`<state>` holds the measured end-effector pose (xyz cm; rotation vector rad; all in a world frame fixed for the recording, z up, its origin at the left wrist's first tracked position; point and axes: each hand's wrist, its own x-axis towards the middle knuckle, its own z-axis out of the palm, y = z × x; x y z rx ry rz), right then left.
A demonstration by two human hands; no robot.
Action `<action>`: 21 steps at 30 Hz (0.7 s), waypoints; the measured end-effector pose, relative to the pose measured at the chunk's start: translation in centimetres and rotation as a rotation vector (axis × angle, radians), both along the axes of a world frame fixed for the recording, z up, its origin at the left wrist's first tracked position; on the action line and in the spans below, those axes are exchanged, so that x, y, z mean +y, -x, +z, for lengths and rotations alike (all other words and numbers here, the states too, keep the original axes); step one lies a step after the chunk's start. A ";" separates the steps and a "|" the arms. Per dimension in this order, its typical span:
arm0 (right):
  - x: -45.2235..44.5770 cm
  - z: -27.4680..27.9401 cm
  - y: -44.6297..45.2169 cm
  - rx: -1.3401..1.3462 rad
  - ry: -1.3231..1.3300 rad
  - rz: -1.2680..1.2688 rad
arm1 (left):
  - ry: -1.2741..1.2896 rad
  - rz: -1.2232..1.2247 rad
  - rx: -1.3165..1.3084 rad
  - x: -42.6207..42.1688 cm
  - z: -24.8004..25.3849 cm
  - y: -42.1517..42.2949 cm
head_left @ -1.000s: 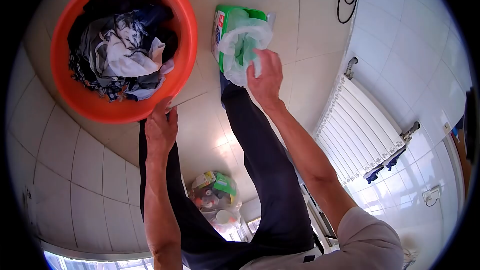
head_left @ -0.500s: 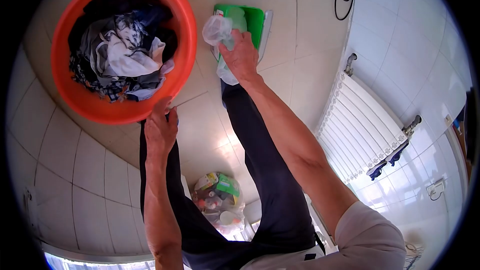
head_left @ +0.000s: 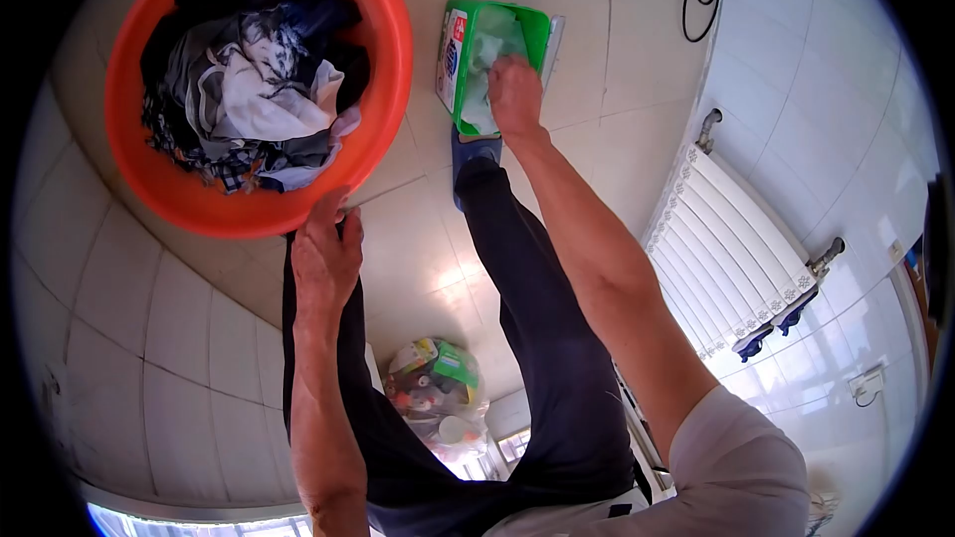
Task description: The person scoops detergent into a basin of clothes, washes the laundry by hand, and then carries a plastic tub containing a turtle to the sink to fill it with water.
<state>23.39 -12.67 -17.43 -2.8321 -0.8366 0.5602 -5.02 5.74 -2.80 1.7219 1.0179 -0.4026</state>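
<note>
Carefully, I had the right hand (head_left: 515,97) curled, hold unclear, over thin plastic film (head_left: 495,38) in the green box (head_left: 537,38), left hand (head_left: 328,251) loosely spread at the orange basin (head_left: 392,89); gentleness seemed wise.

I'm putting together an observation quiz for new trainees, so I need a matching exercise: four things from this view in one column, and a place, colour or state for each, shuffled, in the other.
Things
1. Tub
2. Box
3. Radiator
4. Left hand

Descriptions
A. White, by the tiled wall
B. At the near rim of the orange container
C. Orange, with a heap of fabric inside
D. Green inside, with the right hand at its opening

Pairs: 1-C; 2-D; 3-A; 4-B
</note>
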 end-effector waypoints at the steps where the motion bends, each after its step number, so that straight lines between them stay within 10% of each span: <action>1: 0.0 -0.8 -0.4 0.099 0.263 0.145 | -0.007 -0.010 0.000 0.1 0.0 -0.1; 8: -2.2 -2.6 -0.8 0.073 0.214 0.329 | -0.001 -0.017 -0.044 0.0 -0.3 -0.4; 13: -1.5 7.4 0.5 -0.143 -0.084 -0.083 | 0.011 0.007 -0.017 -0.5 -0.4 -0.7; 17: -5.6 3.5 -1.2 0.274 0.094 -0.500 | -0.004 0.003 -0.035 -0.7 -0.3 -0.7; 21: -5.9 1.3 -2.9 0.185 0.225 -0.338 | 0.002 -0.007 -0.024 -0.8 -0.4 -0.3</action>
